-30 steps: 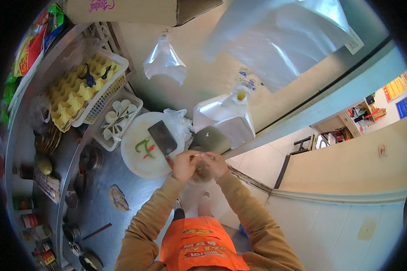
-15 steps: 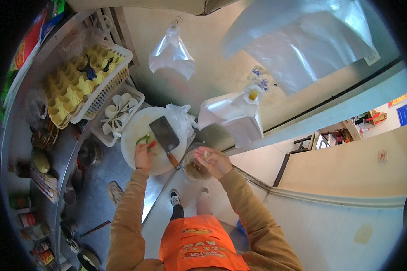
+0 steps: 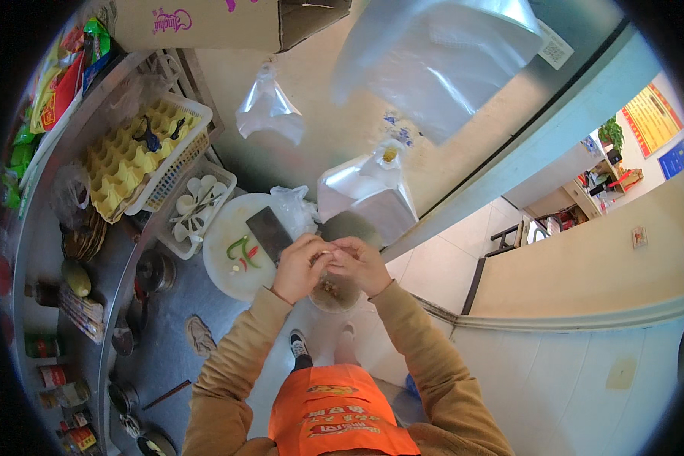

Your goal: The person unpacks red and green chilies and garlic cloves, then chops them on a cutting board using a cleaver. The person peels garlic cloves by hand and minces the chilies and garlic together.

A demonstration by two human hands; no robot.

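My left hand (image 3: 298,270) and my right hand (image 3: 363,266) meet in front of me, fingertips pinched together. A small pale piece, looking like a garlic clove (image 3: 328,254), shows partly between them; the fingers hide the rest. Below my hands stands a round bin (image 3: 340,304) with brownish scraps inside. Left of them lies a round white chopping board (image 3: 222,280). On it are green chillies (image 3: 236,245), red chilli pieces (image 3: 253,251) and small pale bits. A cleaver (image 3: 266,229) rests on the board's right side, its handle hidden behind my left hand.
Beyond the board sit a white basket of spoons (image 3: 219,196) and a basket with yellow egg trays (image 3: 129,163). A crumpled plastic bag (image 3: 295,209) lies by the board. Plastic bags (image 3: 368,194) hang on the wall. A cloth (image 3: 200,335) and pot (image 3: 155,271) are on the metal counter (image 3: 176,292).
My left hand has left the chillies on the board and moved right to meet my right hand. My right hand has turned from palm up, with pale pieces showing, to pinching.
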